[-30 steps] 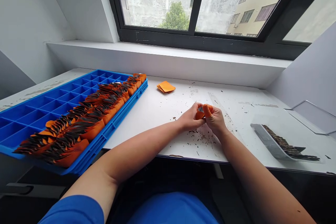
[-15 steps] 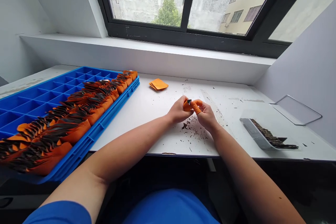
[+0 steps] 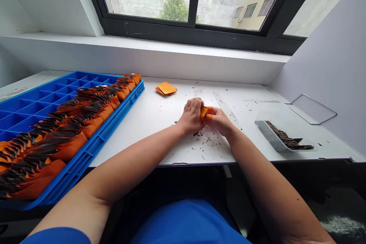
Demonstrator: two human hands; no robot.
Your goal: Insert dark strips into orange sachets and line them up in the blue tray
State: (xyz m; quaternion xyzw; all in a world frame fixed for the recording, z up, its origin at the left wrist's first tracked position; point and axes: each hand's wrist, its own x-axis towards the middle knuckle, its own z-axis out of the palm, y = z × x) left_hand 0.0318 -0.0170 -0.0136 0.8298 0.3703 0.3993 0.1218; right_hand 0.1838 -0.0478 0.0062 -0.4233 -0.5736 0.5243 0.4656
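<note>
Above the white table, my left hand (image 3: 191,115) is closed around a small orange piece (image 3: 203,113) that looks like folded paper. My right hand (image 3: 221,120) meets it from the other side, orange covers on its thumb and finger, the fingertips pinching at the same piece. Part of the piece is hidden by my fingers. Dark brown crumbs (image 3: 210,140) are scattered on the table below. Behind my hands lies a small stack of orange square sheets (image 3: 166,88).
On the left, a blue divided tray (image 3: 113,121) holds rows of orange-and-black folded pieces (image 3: 94,126). A clear plastic box (image 3: 268,136) with dark brown flakes (image 3: 286,137) stands right. Behind it, a wire frame (image 3: 312,109) leans near the wall. The window ledge borders the back.
My left hand has turned over, so its back and knuckles now cover much of the orange piece. My right fingers have straightened toward it. The whole view has shifted slightly.
</note>
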